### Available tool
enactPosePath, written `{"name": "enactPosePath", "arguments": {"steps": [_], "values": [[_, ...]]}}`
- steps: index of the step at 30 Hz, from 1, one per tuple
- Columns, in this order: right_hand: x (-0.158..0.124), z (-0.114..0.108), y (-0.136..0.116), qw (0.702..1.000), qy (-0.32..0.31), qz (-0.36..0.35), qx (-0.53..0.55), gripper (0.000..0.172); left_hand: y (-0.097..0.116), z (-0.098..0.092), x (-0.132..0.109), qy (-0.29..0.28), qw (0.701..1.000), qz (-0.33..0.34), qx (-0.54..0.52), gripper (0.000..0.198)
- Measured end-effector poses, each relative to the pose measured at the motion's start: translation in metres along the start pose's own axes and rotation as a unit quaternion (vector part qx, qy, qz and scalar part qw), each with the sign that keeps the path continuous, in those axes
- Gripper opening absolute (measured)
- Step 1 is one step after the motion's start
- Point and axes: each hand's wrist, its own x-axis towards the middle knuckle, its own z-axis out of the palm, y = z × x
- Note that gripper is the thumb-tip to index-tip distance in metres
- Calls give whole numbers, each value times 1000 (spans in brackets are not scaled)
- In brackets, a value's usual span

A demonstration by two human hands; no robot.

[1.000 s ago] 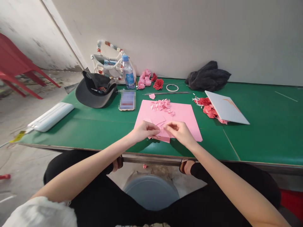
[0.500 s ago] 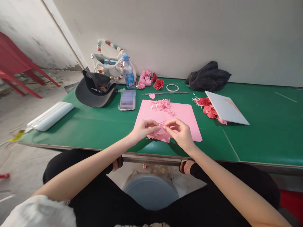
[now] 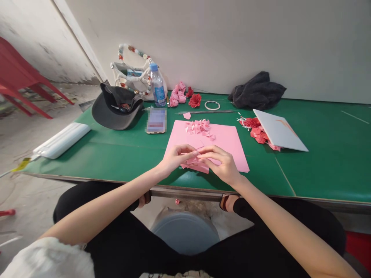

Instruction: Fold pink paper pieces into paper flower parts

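Above the near part of the pink paper sheets, my left hand pinches a small piece of pink paper between thumb and fingers. My right hand meets it at the same piece. Its fingers reach across to the left fingertips, with the thumb bent below them. Most of the held piece is hidden by the fingers, so its shape cannot be made out. Loose pink paper pieces lie under the hands. A heap of folded pink pieces rests on the far part of the sheets.
Along the back of the green table are a cap, a bottle, paper flowers, a white ring and dark cloth. A phone lies left; a white board leans over red paper flowers.
My right fingers have stretched left over the left fingertips, with the thumb lower and farther from the index finger. My left hand keeps its pinch. The view has shifted slightly.
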Motion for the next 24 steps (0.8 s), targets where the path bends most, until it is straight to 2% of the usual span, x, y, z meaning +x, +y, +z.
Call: {"name": "enactPosePath", "arguments": {"steps": [4, 6, 8, 16, 24], "values": [[3, 1, -2, 987, 23, 125, 101, 21, -2, 0, 0, 20, 999, 33, 14, 35], [5, 1, 0, 973, 5, 180, 143, 25, -2, 1, 0, 27, 998, 46, 20, 34], [6, 1, 2, 965, -15, 206, 162, 26, -3, 1, 0, 27, 998, 47, 33, 34], [7, 1, 5, 956, -21, 232, 179, 26, -8, 0, 2, 22, 996, 55, 68, 33], [6, 3, 4, 957, -25, 232, 172, 23, -7, 7, -2, 26, 995, 75, 60, 30]]}}
